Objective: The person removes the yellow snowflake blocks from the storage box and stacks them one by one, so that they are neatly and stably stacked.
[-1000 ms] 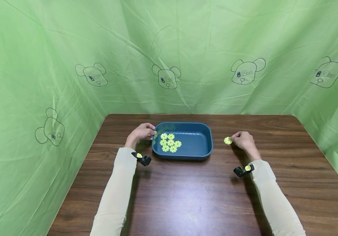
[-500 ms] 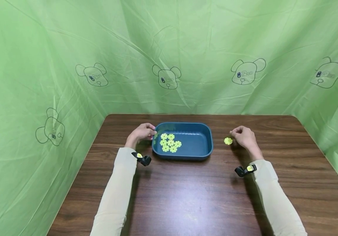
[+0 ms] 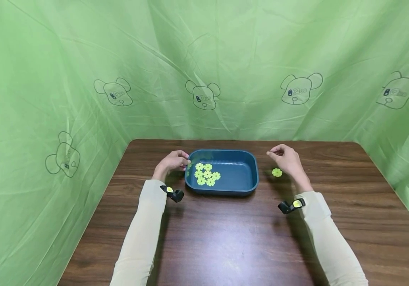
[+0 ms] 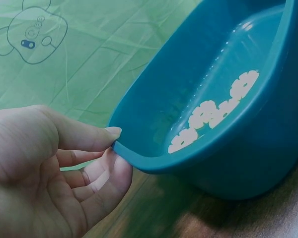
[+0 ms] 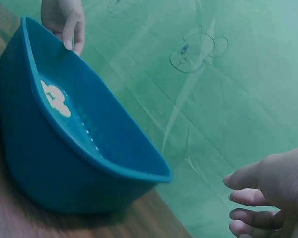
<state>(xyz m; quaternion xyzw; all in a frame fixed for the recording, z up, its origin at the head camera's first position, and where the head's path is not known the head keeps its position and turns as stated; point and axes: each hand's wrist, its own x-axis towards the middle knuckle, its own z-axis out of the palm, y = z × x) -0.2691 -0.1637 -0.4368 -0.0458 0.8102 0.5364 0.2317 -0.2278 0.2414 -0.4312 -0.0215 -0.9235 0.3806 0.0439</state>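
A blue rectangular basin (image 3: 238,176) with rounded corners stands on the table. My left hand (image 3: 172,161) pinches its left rim between thumb and fingers, which the left wrist view shows close up. Inside, at the left end of the floor, lie several yellow-green flower-shaped pieces (image 3: 207,174), flat and side by side. One more flower-shaped piece (image 3: 277,172) rests on the wood to the right of the basin. Over and beyond that piece is my right hand (image 3: 287,160), fingers loosely bent. In the right wrist view, nothing shows between its thumb and fingers.
The dark wooden table (image 3: 211,238) has rounded far corners. Green curtains (image 3: 240,59) printed with bear faces rise behind it and at both sides. Each wrist wears a small black camera (image 3: 177,195).
My right hand has left the single flower-shaped piece, rising and shifting left and away from me. That piece stays on the table. The left hand keeps its hold on the rim.
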